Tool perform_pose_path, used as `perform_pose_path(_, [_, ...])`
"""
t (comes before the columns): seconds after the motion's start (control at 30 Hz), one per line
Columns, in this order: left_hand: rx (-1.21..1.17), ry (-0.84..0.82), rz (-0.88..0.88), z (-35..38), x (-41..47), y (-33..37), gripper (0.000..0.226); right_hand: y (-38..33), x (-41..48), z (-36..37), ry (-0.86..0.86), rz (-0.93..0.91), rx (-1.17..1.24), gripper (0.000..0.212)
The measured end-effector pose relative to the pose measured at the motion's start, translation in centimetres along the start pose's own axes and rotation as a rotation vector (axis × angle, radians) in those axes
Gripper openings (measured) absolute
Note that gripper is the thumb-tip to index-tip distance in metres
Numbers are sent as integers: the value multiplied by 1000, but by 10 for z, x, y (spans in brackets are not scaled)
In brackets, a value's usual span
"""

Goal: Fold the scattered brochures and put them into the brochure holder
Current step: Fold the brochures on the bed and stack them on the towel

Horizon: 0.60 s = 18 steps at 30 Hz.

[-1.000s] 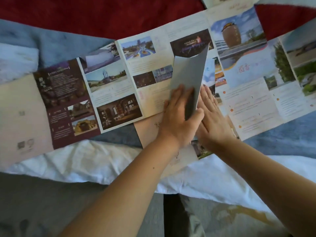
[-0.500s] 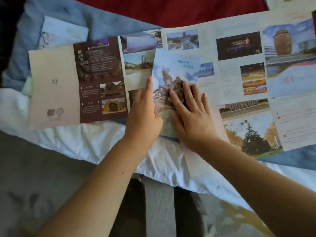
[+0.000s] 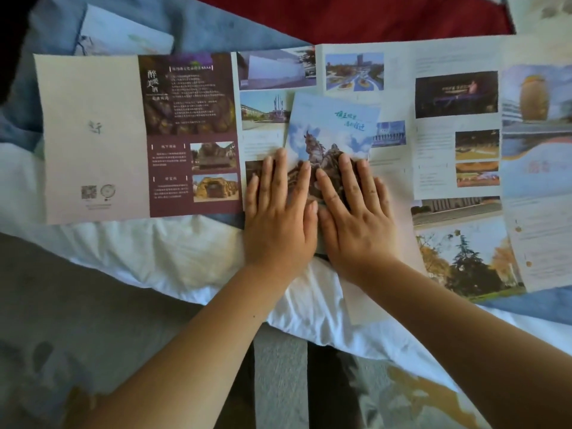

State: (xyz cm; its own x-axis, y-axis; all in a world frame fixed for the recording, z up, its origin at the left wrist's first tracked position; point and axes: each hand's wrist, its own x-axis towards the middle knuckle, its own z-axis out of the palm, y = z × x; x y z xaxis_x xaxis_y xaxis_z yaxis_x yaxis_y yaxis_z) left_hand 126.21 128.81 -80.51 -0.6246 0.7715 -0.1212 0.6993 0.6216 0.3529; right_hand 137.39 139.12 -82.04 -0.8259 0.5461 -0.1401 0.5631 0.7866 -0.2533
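Observation:
A folded brochure point(image 3: 334, 125) with a blue sky and a horse statue on its cover lies in the middle, on top of other papers. My left hand point(image 3: 278, 218) and my right hand point(image 3: 356, 221) lie flat side by side, fingers straight, pressing down its lower half. An unfolded brochure point(image 3: 136, 134) with a cream panel and a dark maroon panel lies spread out to the left. A large unfolded brochure point(image 3: 448, 125) with several photos stretches to the right. No brochure holder is in view.
The papers lie on a bed with a white sheet point(image 3: 154, 252), a blue blanket point(image 3: 46, 35) and red fabric point(image 3: 356, 17) at the back. Another paper point(image 3: 117, 35) lies at the far left. Grey patterned floor point(image 3: 77, 335) is near me.
The grey flap that stood up a second ago was folded down, showing the statue cover. Both hands have since flattened and slid down its lower half. The view shifted left.

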Motion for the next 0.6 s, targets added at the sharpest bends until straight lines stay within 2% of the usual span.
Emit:
perform_pose_path(0.17, [-752, 39, -122, -25, 5, 5, 64, 5, 0, 2, 45, -21, 34, 57])
perform_pose_path(0.3, [-1103, 183, -471, -38, 7, 12, 65, 9, -3, 1, 64, -44, 127, 56])
perform_pose_path(0.33, [-1139, 185, -520, -39, 8, 12, 64, 9, -3, 0, 60, -36, 134, 56])
perform_pose_path(0.4, [-1062, 124, -525, -41, 10, 10, 62, 8, -3, -3, 32, -9, 135, 56])
perform_pose_path(0.5, [-837, 34, -425, -46, 14, 3, 60, 5, -2, -10, -16, 21, 105, 56])
perform_pose_path(0.6, [-742, 8, -377, -51, 18, -3, 59, 3, -1, -19, -68, 32, 74, 53])
